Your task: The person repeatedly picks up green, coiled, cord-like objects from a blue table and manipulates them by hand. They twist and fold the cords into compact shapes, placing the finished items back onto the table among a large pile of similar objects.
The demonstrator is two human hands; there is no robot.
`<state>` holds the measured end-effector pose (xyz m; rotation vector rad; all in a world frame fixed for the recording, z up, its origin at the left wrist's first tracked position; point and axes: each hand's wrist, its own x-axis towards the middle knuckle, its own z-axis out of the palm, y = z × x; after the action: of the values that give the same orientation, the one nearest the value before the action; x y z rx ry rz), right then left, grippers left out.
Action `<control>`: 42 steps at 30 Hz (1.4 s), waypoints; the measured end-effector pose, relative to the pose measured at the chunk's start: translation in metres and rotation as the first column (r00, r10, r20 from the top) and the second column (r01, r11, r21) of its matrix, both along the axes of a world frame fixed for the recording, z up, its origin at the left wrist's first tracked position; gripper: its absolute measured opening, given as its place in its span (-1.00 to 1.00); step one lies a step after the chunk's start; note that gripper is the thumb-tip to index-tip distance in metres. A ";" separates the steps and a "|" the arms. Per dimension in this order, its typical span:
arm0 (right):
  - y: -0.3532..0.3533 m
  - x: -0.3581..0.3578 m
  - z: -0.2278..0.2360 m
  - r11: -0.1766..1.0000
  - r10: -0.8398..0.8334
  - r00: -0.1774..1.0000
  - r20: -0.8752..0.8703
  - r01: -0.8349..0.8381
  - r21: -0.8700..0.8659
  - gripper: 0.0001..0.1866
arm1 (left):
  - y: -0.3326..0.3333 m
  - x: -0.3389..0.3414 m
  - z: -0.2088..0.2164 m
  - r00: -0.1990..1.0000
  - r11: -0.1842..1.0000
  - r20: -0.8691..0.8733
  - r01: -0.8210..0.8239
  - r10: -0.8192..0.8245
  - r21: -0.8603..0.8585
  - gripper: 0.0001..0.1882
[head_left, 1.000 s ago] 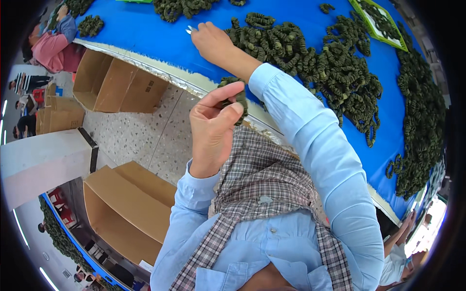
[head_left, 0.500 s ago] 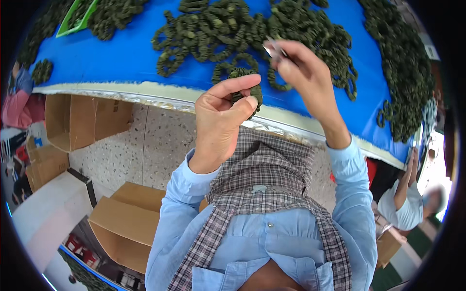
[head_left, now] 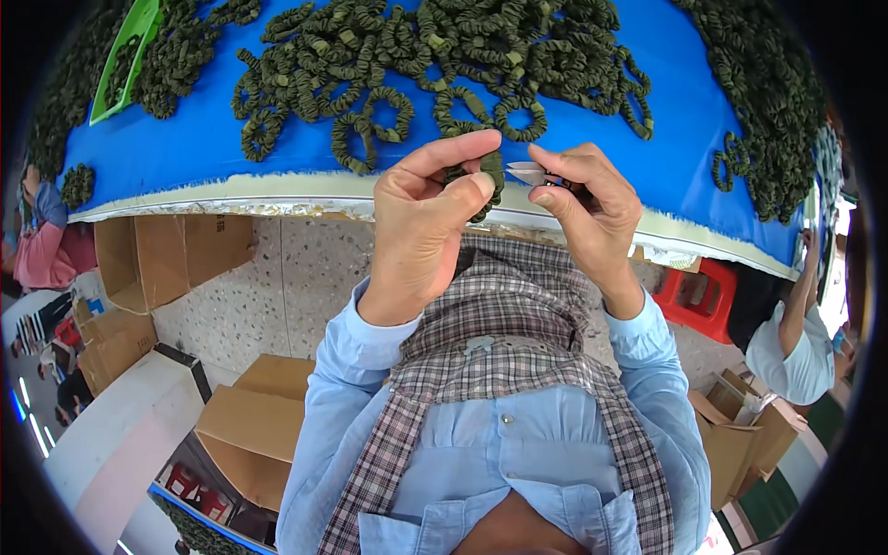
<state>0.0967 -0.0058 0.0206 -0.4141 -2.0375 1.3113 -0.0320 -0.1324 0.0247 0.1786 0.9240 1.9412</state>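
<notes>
Between the thumb and index finger of my left hand (head_left: 416, 222) is a dark green fabric scrunchie (head_left: 492, 174). Its far side is hidden behind my fingers. My right hand (head_left: 601, 213) is closed around small thread snips (head_left: 527, 173), whose pale pointed blades are parted. The tips sit close beside the scrunchie's right edge; I cannot tell whether they touch it. Both hands are above the near edge of a blue-covered table (head_left: 208, 148). Beyond them lies a heap of dark green scrunchies (head_left: 407, 60), with several loose rings nearest to me.
A green tray (head_left: 145, 39) stands at the far left beside more scrunchies, and another long heap (head_left: 782, 120) covers the right end. Cardboard boxes (head_left: 250, 421) sit on the floor at left. A red stool (head_left: 696, 305) and a person (head_left: 791, 351) are on the right.
My right hand has come down toward me, bringing the snips beside the scrunchie. My left hand keeps its hold on it. The view has shifted slightly.
</notes>
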 end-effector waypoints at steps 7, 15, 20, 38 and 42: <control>0.006 0.012 -0.001 0.999 0.015 1.000 -0.017 -0.015 0.046 -0.64 | 0.007 0.014 0.002 1.000 1.000 -0.006 0.013 -0.013 -0.020 -0.65; 0.009 0.021 0.002 0.995 -0.011 1.000 -0.021 0.013 0.096 -0.65 | 0.009 0.021 0.007 1.000 0.999 -0.024 0.014 -0.015 -0.033 -0.65; 0.008 0.021 0.003 0.991 -0.027 0.999 -0.019 0.029 0.131 -0.65 | 0.009 0.023 0.005 0.998 0.999 -0.063 0.015 -0.017 -0.035 -0.66; 0.000 0.019 -0.001 0.976 -0.026 1.000 0.001 0.026 -0.217 -0.58 | 0.009 0.022 -0.002 0.980 0.993 -0.190 -0.077 0.059 -0.087 -0.68; -0.010 0.004 0.004 0.897 0.023 0.999 -0.039 -0.037 -0.441 -0.59 | 0.010 0.023 -0.004 0.984 0.992 -0.163 -0.089 0.073 -0.095 -0.69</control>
<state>0.1010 -0.0153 0.0249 -0.5594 -1.7122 1.7935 -0.0089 -0.1228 0.0212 0.2425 1.1486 1.9704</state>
